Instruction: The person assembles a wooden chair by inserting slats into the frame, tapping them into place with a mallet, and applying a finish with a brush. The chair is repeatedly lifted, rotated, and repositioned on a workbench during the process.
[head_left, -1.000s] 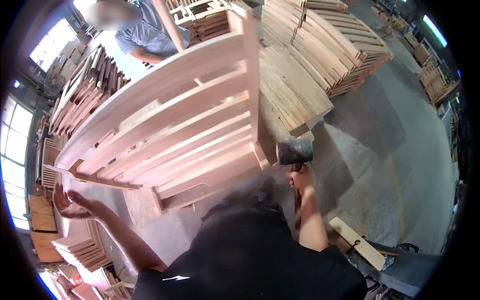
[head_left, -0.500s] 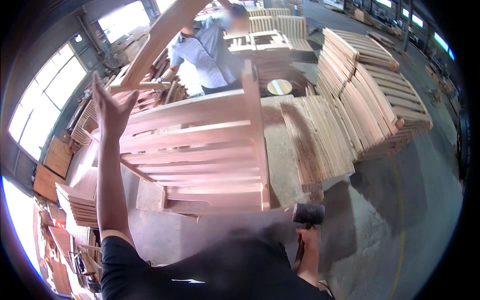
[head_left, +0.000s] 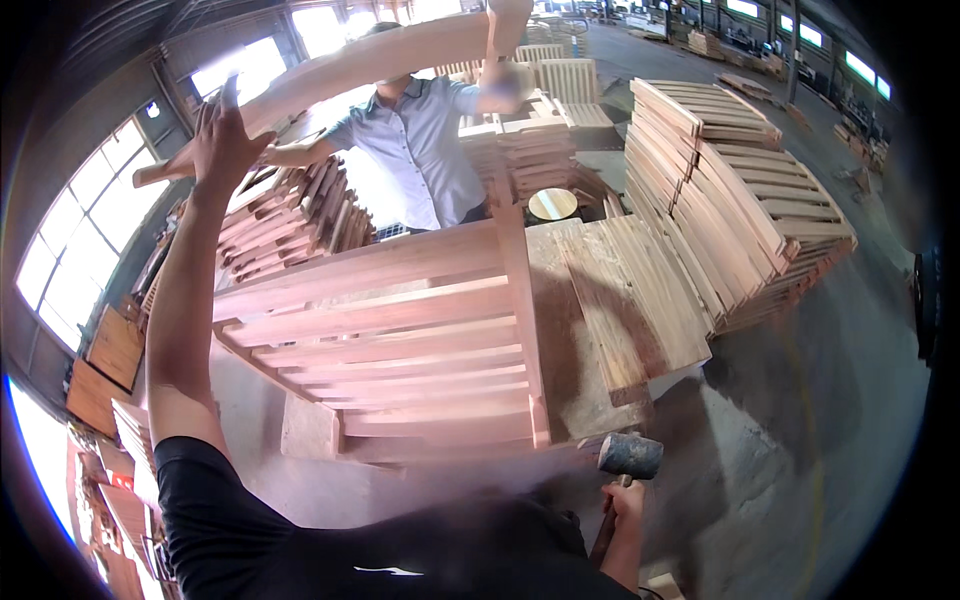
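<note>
left hand [head_left: 222, 135] has gone up, open on the long beam [head_left: 340, 75], right hand [head_left: 628, 500] gripping the mallet [head_left: 628, 457] over the dusty workshop floor [head_left: 800, 450].

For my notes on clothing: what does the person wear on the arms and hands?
Both hands, the left hand and the right hand, are bare, with no gloves. A short black sleeve covers the left upper arm; both forearms are uncovered. No watch or ring shows.

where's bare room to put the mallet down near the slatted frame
Bare concrete floor lies right of the mallet, below the leaning panel stack. A smaller bare strip lies left of the wooden block, under the slatted frame. Crowded: the flat boards beside the frame, and the piles behind it by the co-worker.
</note>
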